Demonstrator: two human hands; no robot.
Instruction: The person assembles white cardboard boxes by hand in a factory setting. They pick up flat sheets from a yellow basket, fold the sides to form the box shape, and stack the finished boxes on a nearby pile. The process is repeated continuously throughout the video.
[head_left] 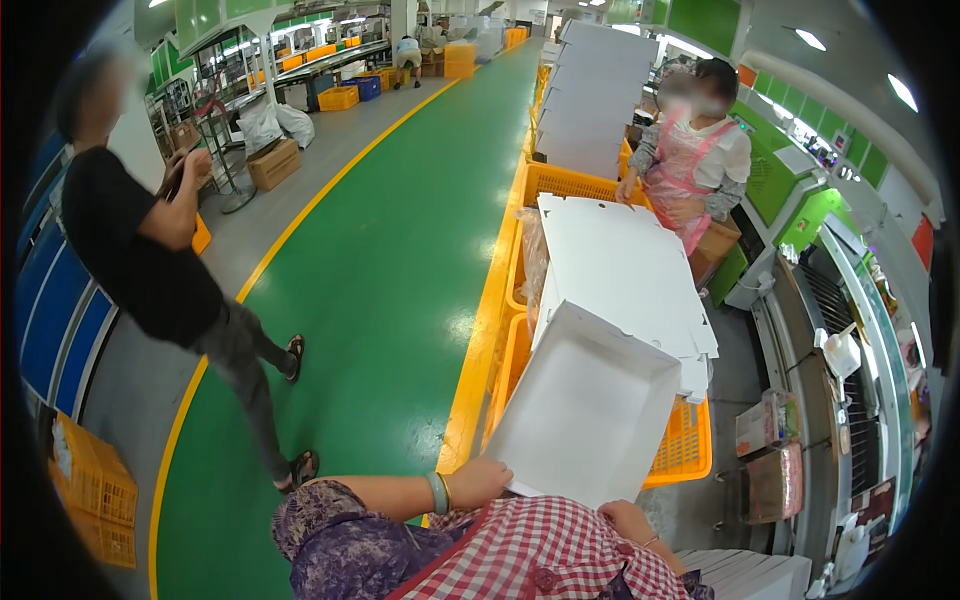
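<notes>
Right in front of me is a shallow white cardboard box (pixel 575 410) with low raised sides and nothing in it. It is tilted, its far end resting on a pile of flat white cardboard sheets (pixel 625 265). My left hand (pixel 482 483) is closed on the box's near left corner. At the near right corner, my right hand (pixel 630 523) has its fingers curled against the box edge, partly hidden by the box and my checked apron. Yellow plastic crates (pixel 690 452) stand under the sheets.
A tall stack of white boxes (pixel 597 95) rises beyond the sheets. A co-worker in a pink apron (pixel 690 165) stands beside the pile; another person in black (pixel 140 240) stands left on the green walkway (pixel 370 280). Machinery (pixel 850 370) lines the right; white folded cardboard (pixel 750 572) lies near my right side.
</notes>
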